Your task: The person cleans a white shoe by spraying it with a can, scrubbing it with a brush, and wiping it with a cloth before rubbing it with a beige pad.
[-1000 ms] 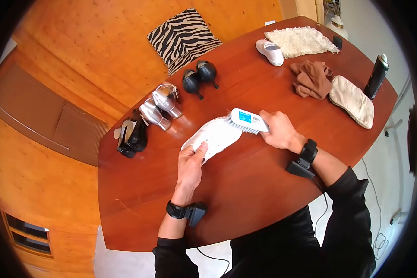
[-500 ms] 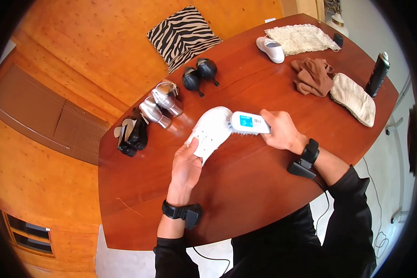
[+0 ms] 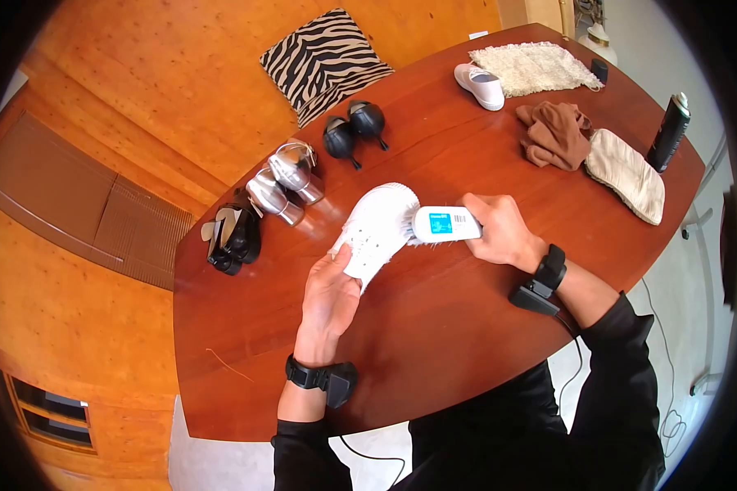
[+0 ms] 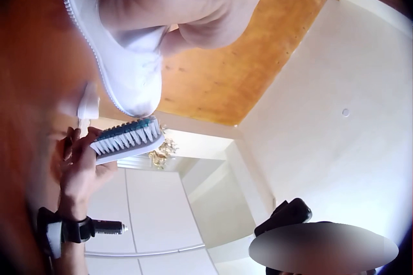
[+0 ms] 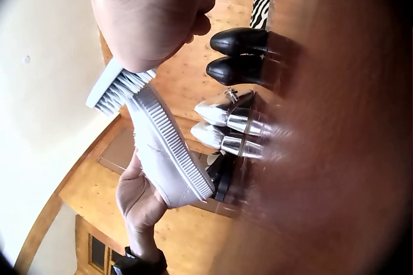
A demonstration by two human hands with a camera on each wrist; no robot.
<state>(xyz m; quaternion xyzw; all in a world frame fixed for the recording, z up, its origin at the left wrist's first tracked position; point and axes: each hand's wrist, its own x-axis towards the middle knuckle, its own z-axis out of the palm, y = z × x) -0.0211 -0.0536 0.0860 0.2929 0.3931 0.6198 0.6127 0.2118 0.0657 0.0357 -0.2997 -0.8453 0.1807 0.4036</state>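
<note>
My left hand (image 3: 330, 299) holds a white lace-up sneaker (image 3: 375, 233) by its heel end, over the middle of the table. Its thumb lies along the outside of the shoe, and some of its fingers are hidden by the shoe. My right hand (image 3: 504, 233) grips a white scrub brush (image 3: 449, 222) with a blue label. The bristles meet the side of the toe in the head view. In the right wrist view the brush (image 5: 119, 91) sits at the toe end of the sneaker (image 5: 161, 152), above its ridged sole edge.
Black heels (image 3: 367, 123), silver heels (image 3: 293, 173) and black shoes (image 3: 237, 237) stand along the table's left edge. Another white sneaker (image 3: 480, 87), a cream cloth (image 3: 536, 67), a brown cloth (image 3: 555, 135), a cream pad (image 3: 625, 176) and a spray can (image 3: 670, 135) lie or stand at the right.
The left hand has shifted slightly left and turned the sneaker so its toe points more away from me. The brush has gone from over the toe's edge to its right side.
</note>
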